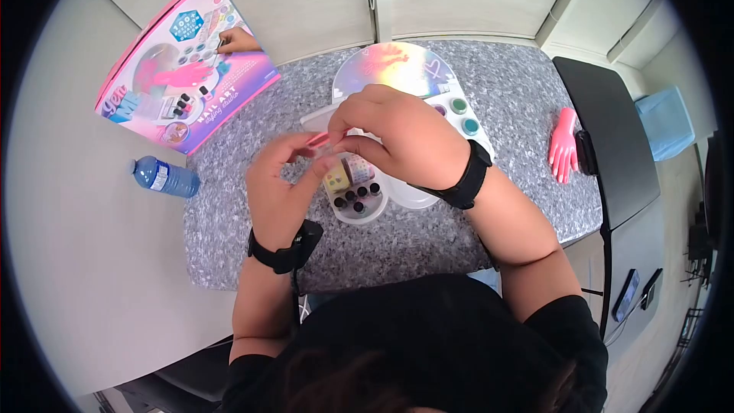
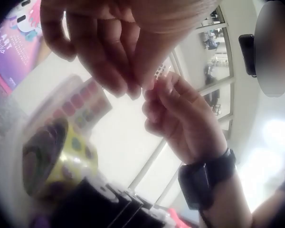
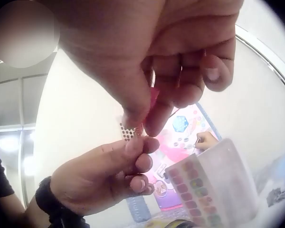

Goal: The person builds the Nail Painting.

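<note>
Over the nail art station, both hands meet fingertip to fingertip. My left hand pinches a small clear piece with rows of dark dots, like a sticker sheet. Thumb and fingers of my right hand pinch at the same spot, with a thin pink-red piece between them, partly hidden by the fingers. Below the hands are a yellow patterned roll, a sheet of coloured nail stickers in a clear holder, and several black-capped polish bottles.
A nail art box stands at the back left, with a water bottle in front of it. Pots of green glitter sit on the station's right. A pink model hand lies farther right, near a black cabinet.
</note>
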### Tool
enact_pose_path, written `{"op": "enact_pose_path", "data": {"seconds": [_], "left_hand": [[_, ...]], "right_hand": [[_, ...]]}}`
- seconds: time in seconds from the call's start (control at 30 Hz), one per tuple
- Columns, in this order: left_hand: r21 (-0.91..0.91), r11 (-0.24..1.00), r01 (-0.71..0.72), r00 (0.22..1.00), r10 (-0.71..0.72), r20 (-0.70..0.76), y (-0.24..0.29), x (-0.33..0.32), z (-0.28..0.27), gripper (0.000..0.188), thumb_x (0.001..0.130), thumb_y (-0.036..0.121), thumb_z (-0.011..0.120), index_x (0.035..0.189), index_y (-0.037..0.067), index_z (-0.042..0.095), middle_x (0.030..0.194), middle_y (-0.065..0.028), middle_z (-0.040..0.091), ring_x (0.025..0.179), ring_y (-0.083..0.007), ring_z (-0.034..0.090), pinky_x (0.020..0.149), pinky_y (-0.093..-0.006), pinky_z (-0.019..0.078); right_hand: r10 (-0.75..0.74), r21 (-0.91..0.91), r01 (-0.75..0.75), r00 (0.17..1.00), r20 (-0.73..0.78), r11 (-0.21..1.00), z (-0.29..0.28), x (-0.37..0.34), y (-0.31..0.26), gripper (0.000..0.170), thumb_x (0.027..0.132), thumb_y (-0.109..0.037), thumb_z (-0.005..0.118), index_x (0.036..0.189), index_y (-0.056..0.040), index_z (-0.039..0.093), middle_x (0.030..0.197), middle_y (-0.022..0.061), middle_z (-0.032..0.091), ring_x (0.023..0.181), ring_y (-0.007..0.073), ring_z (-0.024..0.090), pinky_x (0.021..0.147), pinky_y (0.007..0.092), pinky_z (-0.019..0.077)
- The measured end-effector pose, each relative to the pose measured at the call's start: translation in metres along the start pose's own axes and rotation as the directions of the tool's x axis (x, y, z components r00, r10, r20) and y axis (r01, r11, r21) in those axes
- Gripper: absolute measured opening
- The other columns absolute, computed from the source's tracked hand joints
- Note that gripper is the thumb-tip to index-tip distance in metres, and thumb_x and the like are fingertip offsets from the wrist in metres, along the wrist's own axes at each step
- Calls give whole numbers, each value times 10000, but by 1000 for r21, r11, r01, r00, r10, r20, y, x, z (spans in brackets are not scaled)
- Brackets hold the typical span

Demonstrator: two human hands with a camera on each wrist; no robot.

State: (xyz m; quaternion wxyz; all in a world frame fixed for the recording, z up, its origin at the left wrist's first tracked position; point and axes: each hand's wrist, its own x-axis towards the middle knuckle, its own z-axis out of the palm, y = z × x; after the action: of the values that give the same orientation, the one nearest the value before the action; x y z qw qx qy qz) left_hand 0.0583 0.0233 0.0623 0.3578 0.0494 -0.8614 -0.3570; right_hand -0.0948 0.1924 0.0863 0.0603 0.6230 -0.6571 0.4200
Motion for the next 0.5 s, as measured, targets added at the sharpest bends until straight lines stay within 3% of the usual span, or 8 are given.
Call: {"op": "enact_pose_path", "data": {"seconds": [0.07,0.2,0.3,0.47,0.5], "left_hand": [[-272,913,304,952,-286,105,-7,-7,2,199,965,102,822,1121,-21,809,977,-85,809,858,-118,726,812,-286,563],[-310,889,336,942,-320,101,-7,-9,2,213,959,107,831,1117,-34,807,969,-89,812,878,-125,741,823,-289,570],[-292,880,375,927,-356,117,-7,-10,0,204,955,108,838,1094,-37,808,952,-92,809,873,-125,736,817,-287,569],[-252,911,325,946,-311,95,-8,-11,1,188,964,104,844,1086,-26,784,958,-50,786,872,-92,692,831,-267,550],[-250,912,326,945,-312,94,-7,-11,1,188,964,104,844,1086,-26,784,958,-50,786,872,-92,692,831,-267,550]], "right_hand": [[36,31,-37,999,15,999,-1,1,-1,131,915,-101,798,1031,-95,738,975,60,730,947,297,670,831,413,552],[36,85,-35,999,0,996,-5,2,4,137,917,-95,815,1036,-81,749,947,66,737,833,252,663,761,368,543],[215,220,-193,973,-80,956,-14,7,-4,184,900,-98,857,1069,-65,792,910,44,748,678,149,570,647,285,492],[133,106,-125,988,-75,986,-25,6,-5,163,866,-113,887,1011,-76,823,828,26,739,665,148,568,642,296,494],[109,56,-106,992,-56,993,-28,6,-5,148,892,-157,856,1011,-86,806,860,57,753,726,222,642,666,341,521]]}}
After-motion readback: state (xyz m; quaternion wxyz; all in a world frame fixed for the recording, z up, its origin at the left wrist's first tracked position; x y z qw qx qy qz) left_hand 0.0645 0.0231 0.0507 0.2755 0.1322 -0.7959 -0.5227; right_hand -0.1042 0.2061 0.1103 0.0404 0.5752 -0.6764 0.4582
